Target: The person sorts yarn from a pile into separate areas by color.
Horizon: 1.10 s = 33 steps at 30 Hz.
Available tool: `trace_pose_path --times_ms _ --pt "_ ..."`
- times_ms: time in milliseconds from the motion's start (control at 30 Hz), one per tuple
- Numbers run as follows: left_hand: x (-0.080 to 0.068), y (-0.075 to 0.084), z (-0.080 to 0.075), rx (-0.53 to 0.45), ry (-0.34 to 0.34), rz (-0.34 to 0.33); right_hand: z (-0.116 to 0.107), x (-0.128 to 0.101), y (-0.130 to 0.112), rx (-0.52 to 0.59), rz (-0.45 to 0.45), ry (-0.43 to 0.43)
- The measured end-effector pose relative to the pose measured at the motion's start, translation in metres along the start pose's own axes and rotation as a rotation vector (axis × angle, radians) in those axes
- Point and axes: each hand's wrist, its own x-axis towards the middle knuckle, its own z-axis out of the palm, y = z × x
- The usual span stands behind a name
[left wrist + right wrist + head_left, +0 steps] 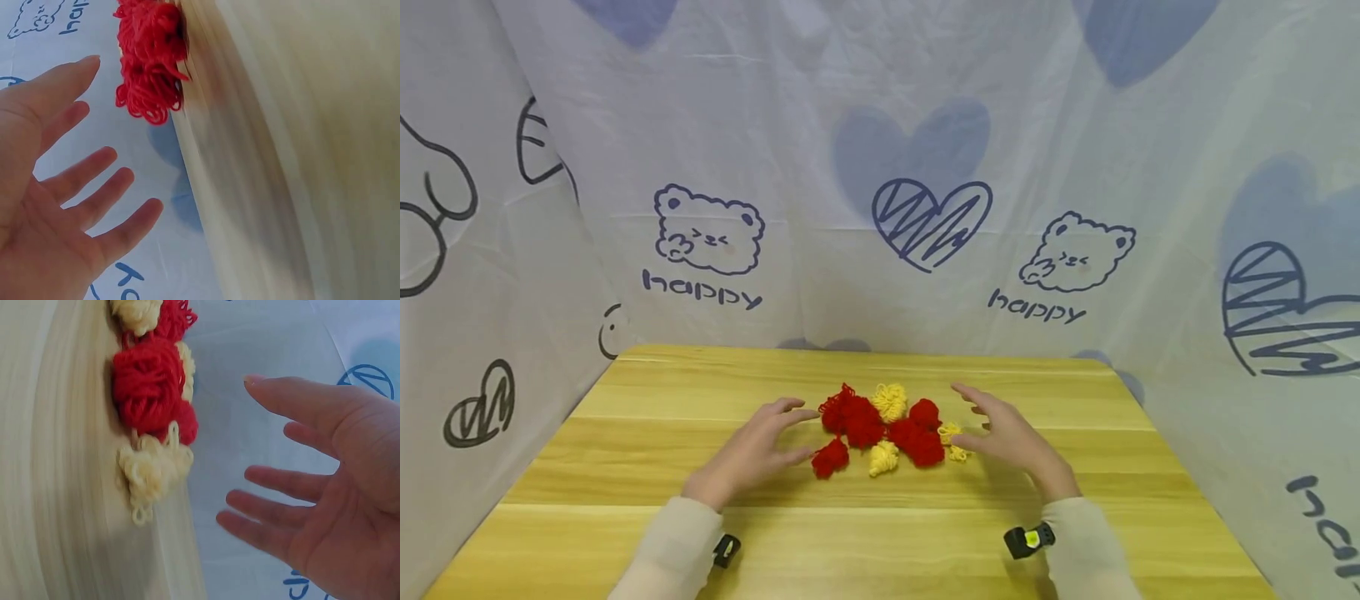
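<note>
Several small balls of red yarn [859, 421] and yellow yarn [890, 402] lie bunched together at the middle of the table. My left hand [762, 447] is at the left of the bunch, fingers spread and holding nothing, its thumb near a small red ball [831, 458]. On the other side, my right hand [1011, 433] is spread too, its palm turned inward beside a loose yellow bundle [150, 472]. In the left wrist view, loops of red yarn [150, 62] stick out beyond the fingertips. A pointed yellow ball [883, 458] sits at the front of the bunch.
The wooden table [880, 542] carries the yarn. A white cloth [820, 275] printed with hearts and bears hangs behind it and along both sides. Each wrist wears a black strap [1028, 540].
</note>
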Motion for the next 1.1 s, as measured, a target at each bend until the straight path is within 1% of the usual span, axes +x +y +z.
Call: trace_pose_path --times_ms 167,267,400,600,767,900,967,1100 --pt "0.002 0.003 0.004 -0.094 -0.056 -0.023 0.009 0.005 -0.008 0.095 -0.035 -0.013" --pt "0.004 0.004 0.007 -0.131 -0.068 -0.014 0.015 0.008 -0.012 0.163 -0.061 -0.026" --pt "0.008 0.005 0.011 -0.171 -0.080 0.008 0.024 0.013 -0.017 0.214 -0.088 -0.042" --pt "0.011 0.007 0.014 -0.232 -0.130 -0.011 0.041 0.020 -0.025 0.199 -0.103 -0.058" --pt "0.013 0.007 0.017 -0.240 -0.159 -0.015 0.055 0.024 -0.028 0.195 -0.149 -0.086" --pt "0.015 0.005 0.020 -0.239 -0.171 -0.020 0.063 0.026 -0.032 0.199 -0.159 -0.109" --pt "0.016 0.004 0.022 -0.237 -0.172 -0.010 0.066 0.027 -0.034 0.199 -0.158 -0.117" --pt "0.017 0.005 0.023 -0.235 -0.181 0.049 0.071 0.026 -0.039 0.190 -0.169 -0.142"
